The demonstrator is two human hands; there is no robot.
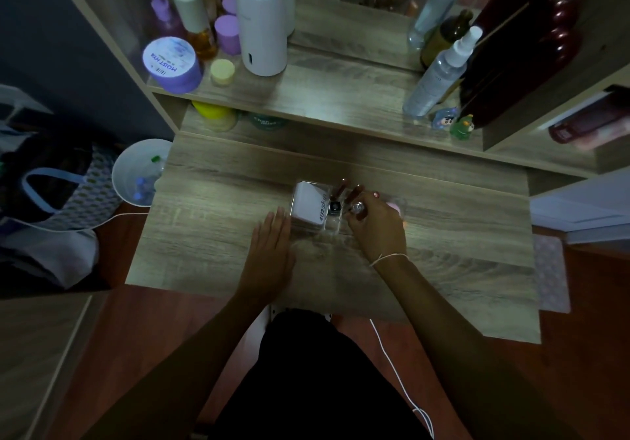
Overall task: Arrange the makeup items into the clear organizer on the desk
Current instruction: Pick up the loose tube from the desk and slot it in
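Holding a small shiny bottle in my right hand, I lower it into the clear box mid-desk. My left hand lies flat and loose at the box's eight o'clock, so it won't slide.

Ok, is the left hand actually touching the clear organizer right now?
Cannot tell. In the head view the left hand lies flat on the desk, fingertips right at the clear organizer's near-left corner, but the dim, blurry picture shows neither contact nor gap plainly.
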